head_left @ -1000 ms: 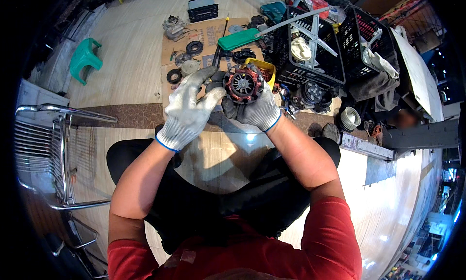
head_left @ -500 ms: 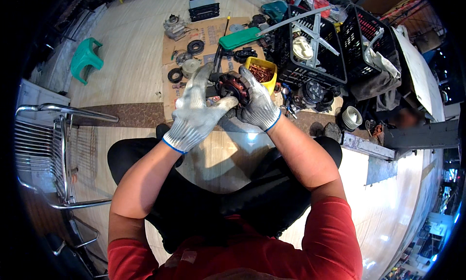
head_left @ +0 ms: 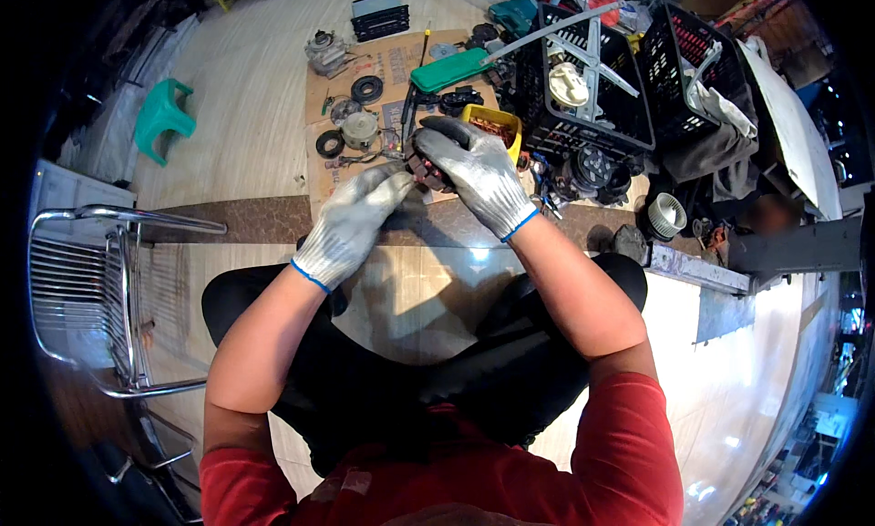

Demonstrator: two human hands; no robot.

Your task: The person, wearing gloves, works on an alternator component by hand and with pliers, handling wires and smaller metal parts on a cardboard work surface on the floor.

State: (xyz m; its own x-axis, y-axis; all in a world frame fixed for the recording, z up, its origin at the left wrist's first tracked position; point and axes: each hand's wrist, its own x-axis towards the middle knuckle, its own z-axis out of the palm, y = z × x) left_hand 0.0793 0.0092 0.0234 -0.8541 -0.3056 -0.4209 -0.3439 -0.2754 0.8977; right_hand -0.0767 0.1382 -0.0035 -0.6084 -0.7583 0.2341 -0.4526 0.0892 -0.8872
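Note:
Both of my hands wear grey-white knit work gloves with blue cuffs. Between them is a dark motor armature (head_left: 426, 172) with reddish copper windings, partly hidden by the gloves. My right hand (head_left: 476, 169) wraps over its top and right side, fingers closed round it. From the lower left, my left hand (head_left: 351, 218) pinches its edge with thumb and fingers. Just beyond the right hand stands a yellow container (head_left: 512, 129) holding copper-coloured scraps, its near side covered by that hand.
Flattened cardboard (head_left: 386, 61) bears black rings (head_left: 367, 89), a pale round motor part (head_left: 360, 129) and a green-headed tool (head_left: 451, 70). Black crates (head_left: 583, 134) stand to the right, near a white fan wheel (head_left: 667, 214). At left are a metal chair (head_left: 118, 293) and a green stool (head_left: 164, 120).
The armature has been turned in my hands. My right hand has moved over its top, and my left hand, formerly with fingers extended, has lowered and closed on its edge.

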